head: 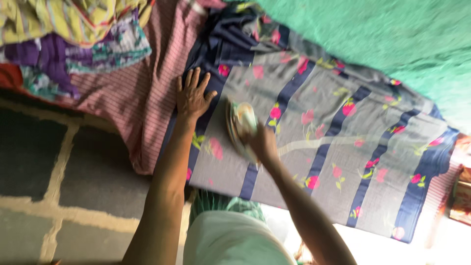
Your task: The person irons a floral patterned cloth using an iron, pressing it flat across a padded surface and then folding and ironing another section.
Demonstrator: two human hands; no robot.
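Close to the camera, two bare arms reach out over a grey flowered cloth (324, 142) spread on the pink striped sheet (142, 93). Left hand (192, 95) lies flat and wide on the cloth. Right hand (262, 145) grips an iron (239, 125) resting on it. Resting too long could burn the cloth. Fingers are near the hot iron.

A heap of crumpled clothes (73, 34) lies on pink striped sheet (142, 93).
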